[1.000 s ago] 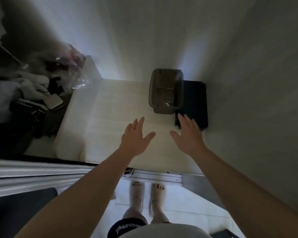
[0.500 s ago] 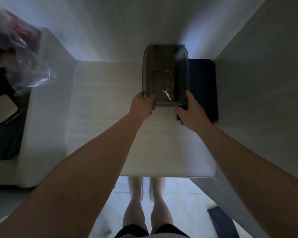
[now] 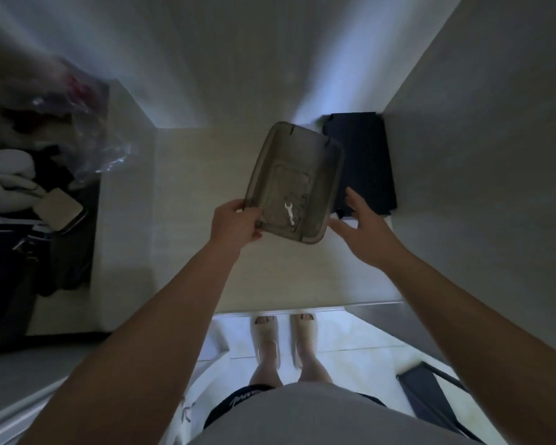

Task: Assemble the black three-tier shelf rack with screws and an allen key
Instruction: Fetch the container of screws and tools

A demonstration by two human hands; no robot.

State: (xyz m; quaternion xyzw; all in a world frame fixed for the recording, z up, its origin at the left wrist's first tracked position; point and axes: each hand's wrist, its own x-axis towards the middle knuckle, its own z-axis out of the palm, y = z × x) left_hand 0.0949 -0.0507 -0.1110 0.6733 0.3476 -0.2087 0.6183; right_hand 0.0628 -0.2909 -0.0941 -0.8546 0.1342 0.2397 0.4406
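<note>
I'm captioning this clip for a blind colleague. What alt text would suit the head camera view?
A person's left hand grips the near corner of a translucent grey tray holding a small wrench, over a pale shelf; the open right hand hovers beside it. Flat black panels lie right of the tray, by the wall.

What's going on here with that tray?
A person stands at a pale shelf. Their left hand grips the near corner of a smoky plastic tray, held tilted, with a small wrench and other small hardware inside. The right hand is open beside the tray, reaching toward a black panel lying flat by the wall.
</note>
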